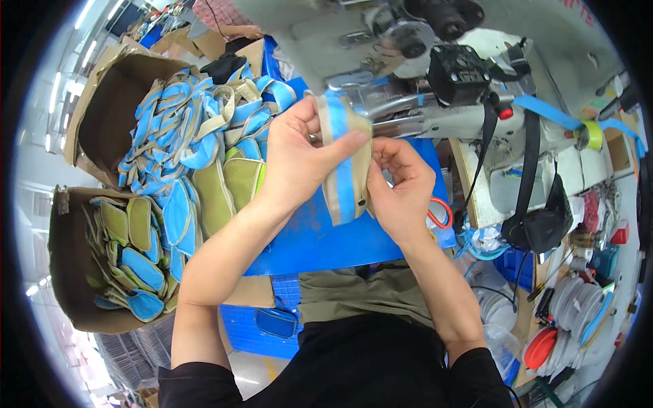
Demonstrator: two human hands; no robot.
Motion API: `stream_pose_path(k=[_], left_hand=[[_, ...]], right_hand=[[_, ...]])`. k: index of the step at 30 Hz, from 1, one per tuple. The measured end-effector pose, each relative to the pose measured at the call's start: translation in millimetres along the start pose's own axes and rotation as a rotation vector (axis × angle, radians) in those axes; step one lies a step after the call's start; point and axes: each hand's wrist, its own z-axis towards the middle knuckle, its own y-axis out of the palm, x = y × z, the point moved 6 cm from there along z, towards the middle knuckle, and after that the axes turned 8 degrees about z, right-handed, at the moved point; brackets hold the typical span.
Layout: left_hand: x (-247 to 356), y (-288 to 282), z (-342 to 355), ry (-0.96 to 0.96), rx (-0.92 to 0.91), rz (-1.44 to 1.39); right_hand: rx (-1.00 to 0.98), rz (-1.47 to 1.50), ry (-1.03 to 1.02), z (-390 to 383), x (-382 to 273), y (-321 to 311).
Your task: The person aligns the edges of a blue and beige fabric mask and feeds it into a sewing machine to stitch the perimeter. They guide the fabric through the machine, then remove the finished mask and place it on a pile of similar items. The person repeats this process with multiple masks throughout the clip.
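A beige fabric band with a blue stripe down its middle (345,180) hangs upright in front of me, beside the metal arm of a sewing machine (401,124). My left hand (299,153) is closed on its upper left part, the thumb laid across the front and slightly blurred. At the right edge of the band, my right hand (400,182) pinches the cloth with bent fingers. A small dark spot (361,202) shows near the band's lower right. Whether the band is looped over the machine arm is hidden by my hands.
A blue work surface (326,238) lies beneath. To the left, a cardboard box (61,272) holds green and blue fabric pieces; blue-and-beige bands (183,129) spill from another. Orange-handled scissors (441,213) lie at right, near a black strap (527,170) and thread spools (571,306).
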Motion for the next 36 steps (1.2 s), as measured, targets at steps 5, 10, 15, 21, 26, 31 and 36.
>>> stream_pose_path(k=[5, 10, 15, 21, 26, 31, 36], left_hand=[[9.6, -2.3, 11.4, -0.029, 0.009, -0.028], [6.8, -0.6, 10.3, -0.101, -0.043, -0.105], [-0.8, 5.4, 0.1, -0.097, -0.067, -0.186], [0.2, 6.2, 1.3, -0.155, -0.068, -0.137], [-3.7, 2.8, 7.0, -0.177, -0.059, -0.141], [0.6, 0.6, 12.3, -0.177, -0.056, -0.179], [-0.1, 18.4, -23.0, -0.224, -0.105, -0.205]], right_hand=[[-0.059, 0.187, 0.210, 4.8, -13.8, 2.6], [-0.110, 0.203, 0.314, 10.8, -23.9, 3.1], [-0.148, 0.200, 0.361, 5.4, -22.9, -0.2], [-0.154, 0.237, 0.339, 0.4, -17.9, -4.9], [-0.147, 0.296, 0.384, -5.1, -20.3, -3.4], [-0.173, 0.255, 0.399, -1.7, -30.1, -3.8], [-0.217, 0.247, 0.433, -4.2, -38.9, -8.6]])
